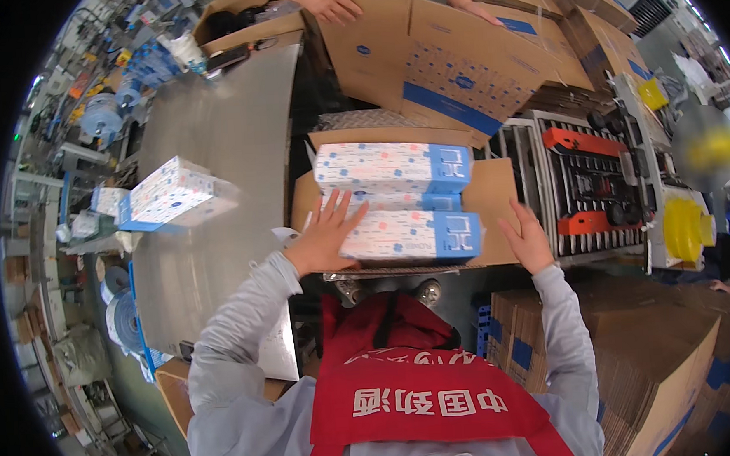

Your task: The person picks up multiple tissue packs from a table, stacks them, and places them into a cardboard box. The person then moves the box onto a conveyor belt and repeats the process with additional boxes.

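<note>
An open brown carton (496, 213) stands in front of me. White-and-blue patterned boxes sit in it: a far box (391, 167), a near box (411, 235), and part of another one lower between them. My left hand (326, 237) lies with spread fingers on the left end of the near box. At the carton's right flap is my right hand (529, 237), fingers apart, with nothing in it; whether it touches the flap I cannot tell. A similar patterned box (169, 193) lies on the metal table to the left, its right end blurred.
A metal table (212, 137) runs along the left. To the right is a roller conveyor (531, 170) with orange-red parts. Across from me, a co-worker's hands (328, 0) are by a large open carton (456, 66). Flattened cartons (636, 354) are stacked at lower right.
</note>
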`<state>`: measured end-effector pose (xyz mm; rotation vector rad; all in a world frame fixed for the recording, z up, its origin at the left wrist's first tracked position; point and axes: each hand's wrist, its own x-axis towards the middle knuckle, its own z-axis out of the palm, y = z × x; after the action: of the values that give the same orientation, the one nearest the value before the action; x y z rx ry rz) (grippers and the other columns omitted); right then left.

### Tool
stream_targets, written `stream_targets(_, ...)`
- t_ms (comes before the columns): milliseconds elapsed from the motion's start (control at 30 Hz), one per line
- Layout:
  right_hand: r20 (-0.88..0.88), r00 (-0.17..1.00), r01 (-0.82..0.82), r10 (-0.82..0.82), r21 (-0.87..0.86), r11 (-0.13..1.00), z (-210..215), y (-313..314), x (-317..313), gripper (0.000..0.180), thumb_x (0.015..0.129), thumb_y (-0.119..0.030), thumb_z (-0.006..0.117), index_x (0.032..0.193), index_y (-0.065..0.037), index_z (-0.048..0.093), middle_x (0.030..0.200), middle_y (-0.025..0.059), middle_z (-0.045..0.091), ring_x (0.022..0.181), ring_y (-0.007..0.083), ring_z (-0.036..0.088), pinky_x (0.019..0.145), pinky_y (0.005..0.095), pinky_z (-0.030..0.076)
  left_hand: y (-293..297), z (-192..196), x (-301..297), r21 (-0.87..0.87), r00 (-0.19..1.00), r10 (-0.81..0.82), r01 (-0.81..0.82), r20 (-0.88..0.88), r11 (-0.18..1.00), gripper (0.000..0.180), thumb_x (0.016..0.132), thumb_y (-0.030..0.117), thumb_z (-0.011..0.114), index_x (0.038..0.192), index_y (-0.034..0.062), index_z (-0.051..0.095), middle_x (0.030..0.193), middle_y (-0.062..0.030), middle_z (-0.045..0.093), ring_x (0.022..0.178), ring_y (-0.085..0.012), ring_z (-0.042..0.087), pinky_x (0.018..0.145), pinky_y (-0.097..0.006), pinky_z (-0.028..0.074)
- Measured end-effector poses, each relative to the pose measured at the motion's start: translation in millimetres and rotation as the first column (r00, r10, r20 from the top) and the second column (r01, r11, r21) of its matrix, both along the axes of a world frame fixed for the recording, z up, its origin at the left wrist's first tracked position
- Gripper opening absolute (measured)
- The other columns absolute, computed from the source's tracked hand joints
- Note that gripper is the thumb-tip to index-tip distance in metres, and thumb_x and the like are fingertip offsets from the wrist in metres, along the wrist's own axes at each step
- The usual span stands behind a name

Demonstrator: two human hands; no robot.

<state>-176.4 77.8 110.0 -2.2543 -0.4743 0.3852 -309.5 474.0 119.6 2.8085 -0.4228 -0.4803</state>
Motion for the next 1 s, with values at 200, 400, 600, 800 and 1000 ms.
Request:
stream_targets(200, 0.281, 0.679, -0.53, 0.678, -0.451, 0.718, -46.6, 123.8, -40.5, 0.108, 0.074, -0.069, 0.059, 0.147, -0.001, 0.016, 0.153, 0.0224, 0.009, 0.143, 0.0371, 0.002, 0.114, 0.0518, 0.002, -36.3, -46.5, -77.3, -0.088, 0.859, -0.231, 0.215, -0.457, 0.973, 0.078, 0.086, 0.057, 0.052, 0.146, 0.0144, 0.027, 0.148, -0.0351, 0.009, 0.139, -0.0477, 0.005, 0.113, -0.054, 0.009)
stream_targets(400, 0.011, 0.714, -0.634, 0.7, -0.414, 0.653, -148.3, 150.9, -6.4, 0.089, 0.071, -0.063, 0.063, 0.135, -0.005, 0.04, 0.149, 0.0242, 0.019, 0.14, 0.0405, 0.013, 0.112, 0.0535, 0.013, -21.2, -82.9, -39.0, -0.129, 0.968, 0.072, -0.041, 0.242, 0.991, 0.095, 0.073, 0.065, 0.061, 0.143, 0.0075, 0.032, 0.149, -0.0278, 0.017, 0.139, -0.0473, 0.008, 0.111, -0.058, 0.01)
stream_targets(600, 0.286, 0.575, -0.59, 0.767, -0.504, 0.631, -116.8, 105.0, -44.9, 0.078, 0.087, -0.053, 0.051, 0.147, -0.011, 0.024, 0.153, 0.0106, 0.021, 0.143, 0.0295, 0.015, 0.113, 0.0541, 0.008, -26.1, -124.3, -51.4, -0.13, 0.917, 0.199, -0.163, 0.347, 0.978, 0.106, 0.064, 0.075, 0.061, 0.141, 0.0065, 0.037, 0.149, -0.0277, 0.017, 0.138, -0.0509, 0.008, 0.106, -0.067, 0.006)
stream_targets(800, 0.417, 0.644, -0.444, 0.641, -0.478, 0.758, -113.0, 75.4, -29.4, 0.068, 0.088, -0.041, 0.057, 0.144, -0.011, 0.032, 0.149, 0.0115, 0.03, 0.139, 0.03, 0.024, 0.112, 0.0488, 0.02, -26.1, -142.5, -39.3, 0.008, 0.909, 0.087, -0.098, 0.407, 0.995, 0.092, 0.07, 0.071, 0.059, 0.134, 0.0061, 0.046, 0.149, -0.0285, 0.014, 0.135, -0.0559, 0.003, 0.102, -0.072, 0.0)
stream_targets(1000, -0.805, 0.47, 0.435, -0.361, -0.145, 0.889, -129.5, -99.0, 9.3, 0.08, 0.07, -0.037, 0.082, 0.124, 0.011, 0.047, 0.107, 0.014, 0.066, 0.088, 0.0213, 0.066, 0.08, 0.031, 0.054, -31.0, -129.9, -44.3, -0.145, 0.952, 0.204, -0.174, 0.227, 0.974, 0.09, 0.079, 0.065, 0.052, 0.148, 0.0137, 0.025, 0.154, -0.0216, 0.008, 0.14, -0.0453, -0.003, 0.108, -0.064, -0.003)
